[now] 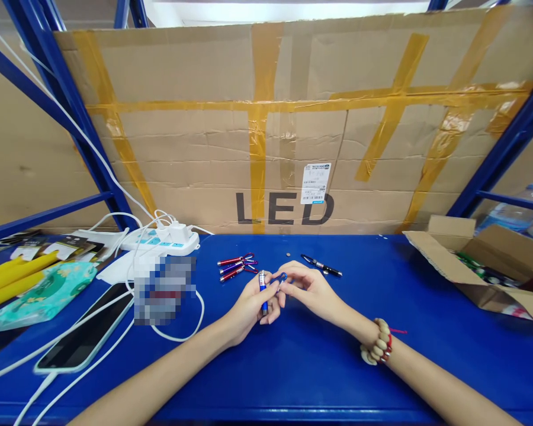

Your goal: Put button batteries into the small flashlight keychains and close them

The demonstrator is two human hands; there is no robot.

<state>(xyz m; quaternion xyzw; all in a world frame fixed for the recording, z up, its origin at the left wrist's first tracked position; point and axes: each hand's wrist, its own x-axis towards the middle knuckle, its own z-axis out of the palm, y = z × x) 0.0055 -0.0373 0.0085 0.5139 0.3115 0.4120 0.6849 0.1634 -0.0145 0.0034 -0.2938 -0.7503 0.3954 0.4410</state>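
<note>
Across the fingers of my left hand [254, 300] lies a small blue keychain flashlight [263, 291], held under the thumb. My right hand [308, 288] pinches at its blue carabiner clip [281, 277], so both hands meet in front of me. What else sits between the right fingertips is too small to make out. Just beyond my left hand, several similar flashlights [235, 262] in red and purple rest on the blue tabletop, clips pointing right. A black pen-like tool with a silver middle [322, 266] lies past my right hand. Near it is a tiny round piece [288, 254].
At the right stands an open cardboard box [479, 296] with batteries inside. On the left are a phone [89, 331], white cables, a power strip [177, 239] and a green packet [44, 296]. A large taped cardboard sheet [195, 148] closes off the back between blue posts.
</note>
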